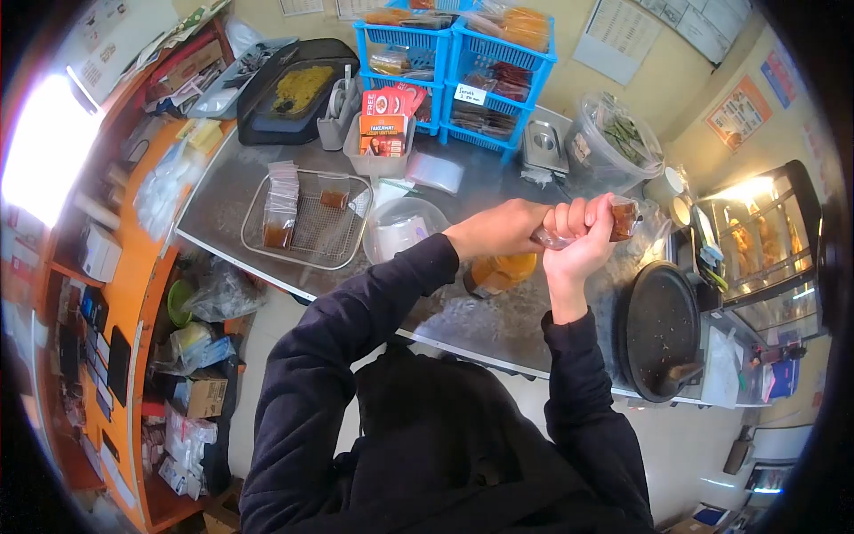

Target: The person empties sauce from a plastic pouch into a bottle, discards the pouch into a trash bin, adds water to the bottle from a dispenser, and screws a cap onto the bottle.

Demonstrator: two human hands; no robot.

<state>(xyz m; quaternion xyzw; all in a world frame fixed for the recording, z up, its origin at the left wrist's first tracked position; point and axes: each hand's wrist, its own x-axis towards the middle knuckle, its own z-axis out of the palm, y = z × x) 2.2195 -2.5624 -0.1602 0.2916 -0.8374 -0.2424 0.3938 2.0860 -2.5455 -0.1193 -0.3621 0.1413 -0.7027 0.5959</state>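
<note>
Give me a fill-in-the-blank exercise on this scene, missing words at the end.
The left hand and right hand are both on a plastic packet whose contents look ____ in colour.
The stacked plastic baskets at the back of the counter are ____ in colour.
The round pan on the counter's right side is ____ in colour.
The orange card in the tub shows the large word ____.

Missing words: brown; blue; black; TAKEAWAY.

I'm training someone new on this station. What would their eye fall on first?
Probably the left hand and right hand, gripping a clear plastic pouch of something brown above the grey counter. Next, the bright blue baskets loaded with packets at the counter's back, then the lit glass cabinet at the far right.
</note>
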